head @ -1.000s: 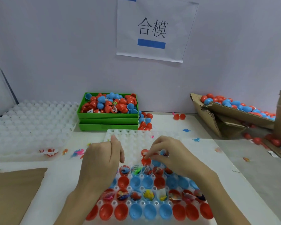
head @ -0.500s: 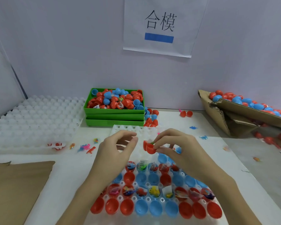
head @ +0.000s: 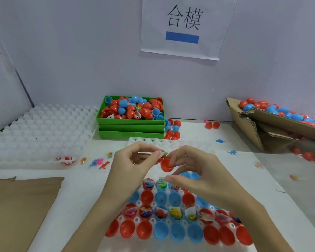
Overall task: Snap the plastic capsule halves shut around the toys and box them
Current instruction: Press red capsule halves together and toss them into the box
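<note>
A red capsule half [head: 166, 165] with a small packaged toy poking out of it is held above the white tray [head: 231, 225]. My right hand [head: 195, 170] grips the red half from the right. My left hand [head: 133, 160] pinches the toy packet's edge at the capsule's upper left. Below both hands the tray holds rows of open red and blue capsule halves [head: 160, 231], several of them with toys [head: 175, 212] inside. A torn cardboard box [head: 273, 124] at the right carries closed red and blue capsules [head: 280, 110].
Stacked green bins [head: 131, 127] full of loose capsule halves stand at the back centre. Empty white trays [head: 36, 130] lie at the left. A brown cardboard sheet [head: 18, 208] lies at the lower left. Small loose toys [head: 100, 163] are scattered on the table.
My right hand has lifted the red capsule half off the tray. My left hand rose from the tray and now pinches the toy packet at the capsule.
</note>
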{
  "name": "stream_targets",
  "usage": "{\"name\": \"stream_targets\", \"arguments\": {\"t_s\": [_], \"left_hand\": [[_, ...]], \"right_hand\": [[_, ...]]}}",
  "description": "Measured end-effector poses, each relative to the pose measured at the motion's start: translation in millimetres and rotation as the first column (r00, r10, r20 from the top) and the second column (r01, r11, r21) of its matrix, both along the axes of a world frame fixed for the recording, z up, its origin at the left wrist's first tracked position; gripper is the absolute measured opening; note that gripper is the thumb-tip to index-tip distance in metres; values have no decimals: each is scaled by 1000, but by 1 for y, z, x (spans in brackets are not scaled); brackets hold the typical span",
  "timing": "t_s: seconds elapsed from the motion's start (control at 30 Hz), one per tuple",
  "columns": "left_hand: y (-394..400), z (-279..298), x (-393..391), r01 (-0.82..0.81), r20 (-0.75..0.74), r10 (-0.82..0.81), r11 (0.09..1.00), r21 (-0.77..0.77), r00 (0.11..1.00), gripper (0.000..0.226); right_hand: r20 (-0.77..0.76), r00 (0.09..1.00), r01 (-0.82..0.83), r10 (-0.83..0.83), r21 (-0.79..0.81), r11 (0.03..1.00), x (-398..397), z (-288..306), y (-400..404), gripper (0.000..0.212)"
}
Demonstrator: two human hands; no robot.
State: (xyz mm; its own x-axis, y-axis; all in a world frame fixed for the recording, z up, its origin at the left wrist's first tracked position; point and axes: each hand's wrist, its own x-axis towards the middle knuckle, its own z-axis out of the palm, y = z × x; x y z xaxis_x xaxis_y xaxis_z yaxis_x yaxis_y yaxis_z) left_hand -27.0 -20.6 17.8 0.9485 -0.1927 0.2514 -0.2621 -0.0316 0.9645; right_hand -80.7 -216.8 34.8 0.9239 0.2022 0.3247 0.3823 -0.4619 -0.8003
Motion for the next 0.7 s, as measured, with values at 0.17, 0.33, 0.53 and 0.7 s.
{"name": "stream_targets", "arguments": {"t_s": [0.17, 0.33, 0.53, 0.7], "left_hand": [[-1, 3, -3, -32, 52, 33, 999, -28, 998, 5], [-2, 3, -5, -60, 389, 39, 997, 41, 921, 8], [-2, 0, -6, -234, 672, 44, 952, 196, 739, 14], [-3, -1, -8, -273, 668, 117, 953, 133, 735, 15]], "right_hand": [[3, 997, 76, -78, 186, 980, 0, -1, 10, 28], [-81, 992, 125, -100, 398, 909, 0, 1, 17, 24], [51, 983, 150, -175, 321, 935, -1, -4, 25, 31], [375, 886, 286, -274, 24, 958, -1, -17, 39, 42]]}}
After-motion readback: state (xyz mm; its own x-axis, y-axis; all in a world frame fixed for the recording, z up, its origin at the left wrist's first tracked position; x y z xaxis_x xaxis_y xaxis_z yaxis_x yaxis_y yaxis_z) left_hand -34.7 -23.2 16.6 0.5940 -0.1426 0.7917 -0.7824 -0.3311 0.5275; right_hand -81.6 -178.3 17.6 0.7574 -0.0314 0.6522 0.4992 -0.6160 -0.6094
